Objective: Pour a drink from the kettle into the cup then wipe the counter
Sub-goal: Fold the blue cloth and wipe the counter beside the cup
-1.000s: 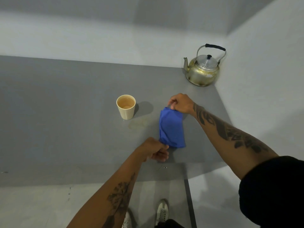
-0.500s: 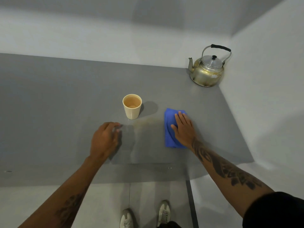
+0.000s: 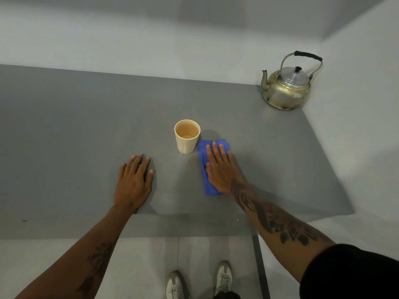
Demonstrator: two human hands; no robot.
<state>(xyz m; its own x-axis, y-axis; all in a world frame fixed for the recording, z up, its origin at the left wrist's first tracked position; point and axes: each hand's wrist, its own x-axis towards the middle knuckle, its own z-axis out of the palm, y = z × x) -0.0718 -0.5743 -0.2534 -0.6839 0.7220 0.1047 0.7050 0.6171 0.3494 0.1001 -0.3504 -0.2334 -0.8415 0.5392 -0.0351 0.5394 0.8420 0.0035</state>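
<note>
Counter (image 3: pixel 64 130): grey, matt, flat top running the full width of the view, its near edge toward 6 o'clock; pale walls behind it and on the right; a faint damp or stained patch shows on the surface just toward 6 o'clock from the cup

Left hand (image 3: pixel 133 182): palm down, flat on the bare counter, fingers spread slightly and pointing toward 12 o'clock; grasping nothing, grip released; it lies toward 8 o'clock from the cup and apart from it; forearm bare, tattooed, leading back toward 7 o'clock

Cup (image 3: pixel 187 136): pale cream, no handle, upright near the middle of the counter; light brown drink inside, level below the rim; the cloth sits just beside its base at 4 o'clock, contact between the two not certain

Shoes (image 3: pixel 198 281): one pair, pale, on the light floor below the counter edge, at 6 o'clock from the cup

Cloth (image 3: pixel 208 186): blue, folded into a long narrow pad, lying flat on the counter, long side running 12 to 6 o'clock

Right hand (image 3: pixel 219 169): palm down on top of the cloth, fingers straight and together, tips reaching its far end; pressing, not clenched, nothing gripped between the fingers; forearm tattooed, black sleeve at the upper arm toward 4 o'clock

Kettle (image 3: pixel 287 89): metal, tarnished brass colour, silver lid with black knob, arched handle upright with a black grip, spout toward 9 o'clock; stands in the far right corner of the counter, at 2 o'clock from the cup, well apart from both hands
</note>
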